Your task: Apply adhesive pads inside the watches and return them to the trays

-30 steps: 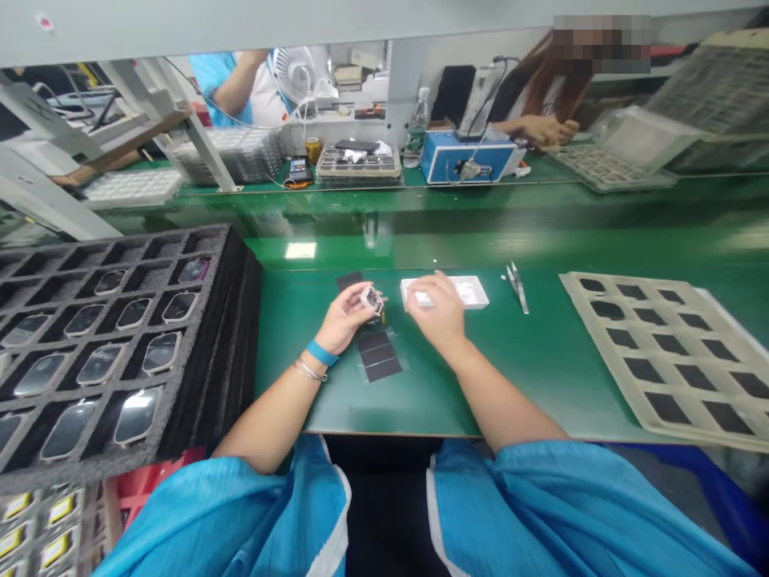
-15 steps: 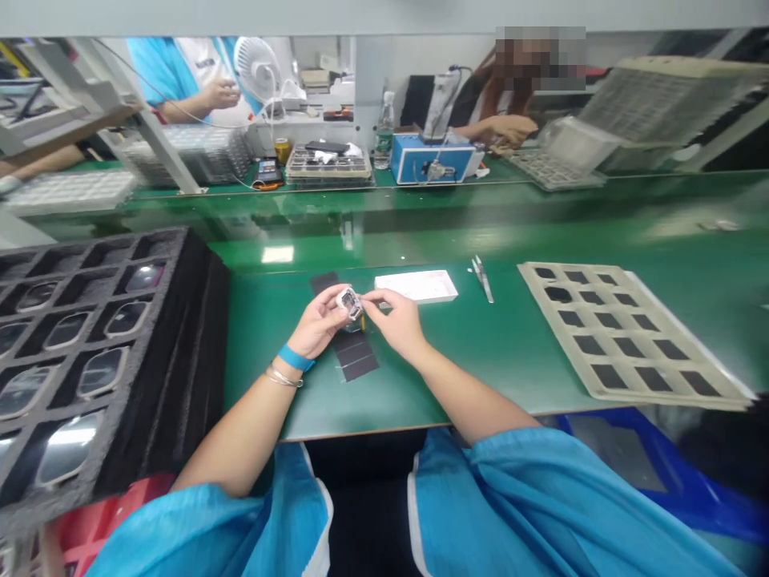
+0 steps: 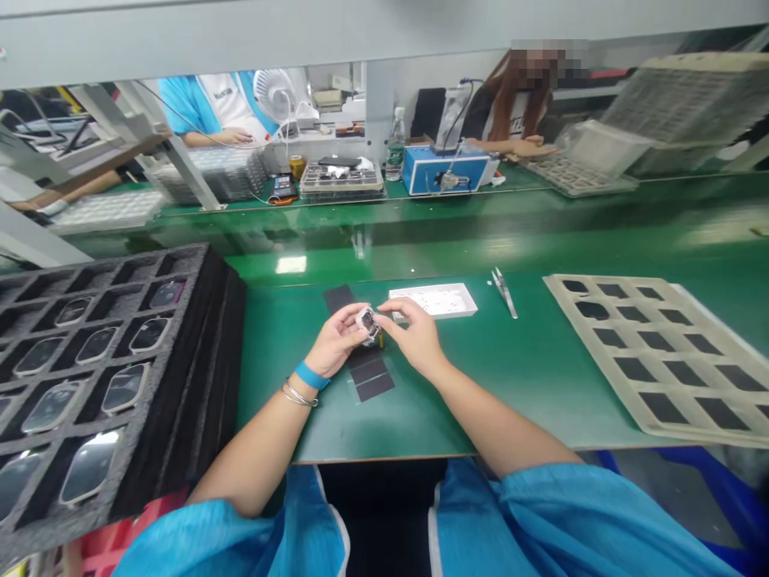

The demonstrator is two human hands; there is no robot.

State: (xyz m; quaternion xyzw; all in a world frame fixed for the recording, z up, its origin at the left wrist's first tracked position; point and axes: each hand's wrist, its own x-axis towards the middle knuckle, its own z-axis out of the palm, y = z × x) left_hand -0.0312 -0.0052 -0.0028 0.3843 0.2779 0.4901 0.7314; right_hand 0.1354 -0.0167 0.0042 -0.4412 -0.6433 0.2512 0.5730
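My left hand [image 3: 335, 342] cradles a small white-framed electronic module [image 3: 368, 324], possibly a watch part, in its fingers. The fingertips of my right hand [image 3: 416, 336] are right at the module's right side, and I cannot tell whether they grip it. A tiny gold-coloured piece [image 3: 380, 340] shows just below the module. Under my hands lie dark rectangular pads on clear film [image 3: 371, 374]. Another dark pad [image 3: 340, 298] sits beyond my left fingers. A shallow white tray [image 3: 433, 301] lies past my right hand, with steel tweezers [image 3: 505, 292] to its right.
A black foam tray [image 3: 223, 361] holding several glass-faced watch bodies fills the left. A beige tray with black pads [image 3: 606, 320] lies on the right of the green bench [image 3: 510, 393]. Across a divider, co-workers sit among trays and a blue bench instrument [image 3: 444, 170].
My right hand has moved left from above the white tray to the module. The module has stayed in my left hand. The whole view has shifted with my head.
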